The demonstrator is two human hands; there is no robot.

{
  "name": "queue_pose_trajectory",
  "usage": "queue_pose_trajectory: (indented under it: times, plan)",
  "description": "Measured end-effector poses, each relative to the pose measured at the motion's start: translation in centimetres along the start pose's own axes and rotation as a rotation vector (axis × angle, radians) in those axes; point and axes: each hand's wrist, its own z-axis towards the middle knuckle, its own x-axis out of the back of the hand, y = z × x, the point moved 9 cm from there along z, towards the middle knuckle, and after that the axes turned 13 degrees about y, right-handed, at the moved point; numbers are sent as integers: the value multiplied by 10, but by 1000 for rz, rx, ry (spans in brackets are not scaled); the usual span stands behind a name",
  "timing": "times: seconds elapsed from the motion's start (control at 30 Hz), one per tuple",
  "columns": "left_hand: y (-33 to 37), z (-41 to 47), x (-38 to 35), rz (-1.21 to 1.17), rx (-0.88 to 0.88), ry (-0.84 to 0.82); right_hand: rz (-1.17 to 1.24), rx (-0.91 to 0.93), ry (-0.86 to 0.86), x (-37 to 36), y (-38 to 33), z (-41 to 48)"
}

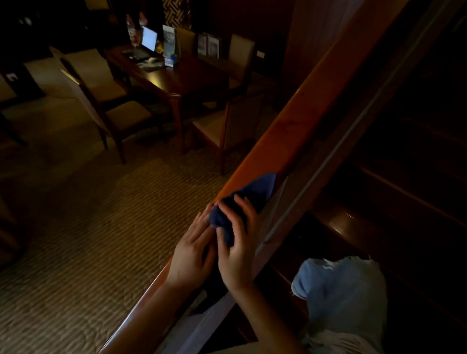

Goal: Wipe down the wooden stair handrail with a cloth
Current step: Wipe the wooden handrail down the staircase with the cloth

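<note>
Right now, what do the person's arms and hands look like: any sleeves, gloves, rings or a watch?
The left forearm and the right forearm are bare to the picture's edge; no sleeve shows. The left hand and the right hand wear no gloves. I see no ring, watch or bracelet, though the light is dim.

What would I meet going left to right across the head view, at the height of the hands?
Carpet → left hand resting on the handrail → right hand gripping the cloth → knee in jeans.
</note>
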Motion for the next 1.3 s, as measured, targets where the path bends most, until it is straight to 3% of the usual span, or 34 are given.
queue_pose_trajectory:
  times: [0.23,0.37,0.5,0.67,0.87,0.97,1.07,1.2,1.3]
  plan:
    - [9,7,2,37,48,-63,-17,-286,398,41,34,119]
    - [32,59,-12,35,-50,-112,-33,-290,383,43,36,129]
    - [41,115,-44,42,-23,-120,-26,-381,439,42,42,102]
    - [39,113,-51,28,-14,-109,56,-405,405,33,43,91]
    - [36,112,-49,66,95,-22,-17,-365,364,70,87,235]
    - [18,94,-41,174,421,113,-60,-392,305,80,100,289]
    - [3,77,-28,264,739,257,-74,-467,248,75,85,270]
    - [8,83,-29,276,700,214,-97,-384,-9,49,50,189]
    - [5,78,-28,277,732,206,-274,19,-361,32,38,159]
